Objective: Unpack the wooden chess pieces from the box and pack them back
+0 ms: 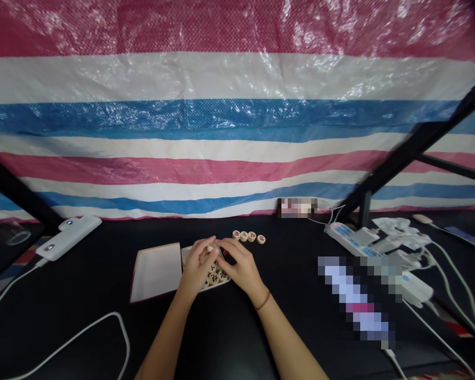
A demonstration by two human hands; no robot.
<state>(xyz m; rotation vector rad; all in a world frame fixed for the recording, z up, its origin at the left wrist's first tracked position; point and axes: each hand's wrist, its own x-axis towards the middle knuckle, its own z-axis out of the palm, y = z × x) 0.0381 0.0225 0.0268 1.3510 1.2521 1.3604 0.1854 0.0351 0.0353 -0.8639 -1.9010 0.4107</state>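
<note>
Over a white box point(217, 286) holding several round xiangqi pieces point(214, 278) with black characters, my two hands are close together. My left hand point(198, 266) is closed, with a pale xiangqi piece point(210, 248) between thumb and fingers. Beside it, my right hand point(240, 264) has its fingers curled and pinched near the piece; what they grip is partly hidden. To the left of the box lies its open lid point(158, 272), white inside. Behind my right hand, several red-marked xiangqi pieces point(248, 236) lie in a row on the black table point(229, 338).
A white power bank point(69, 237) with a cable lies at the left, near a clear cup point(8, 232). On the right are a power strip point(348, 238) with plugs and cables, and a pixelated device point(356, 301). Striped sheeting point(221, 116) hangs behind the table.
</note>
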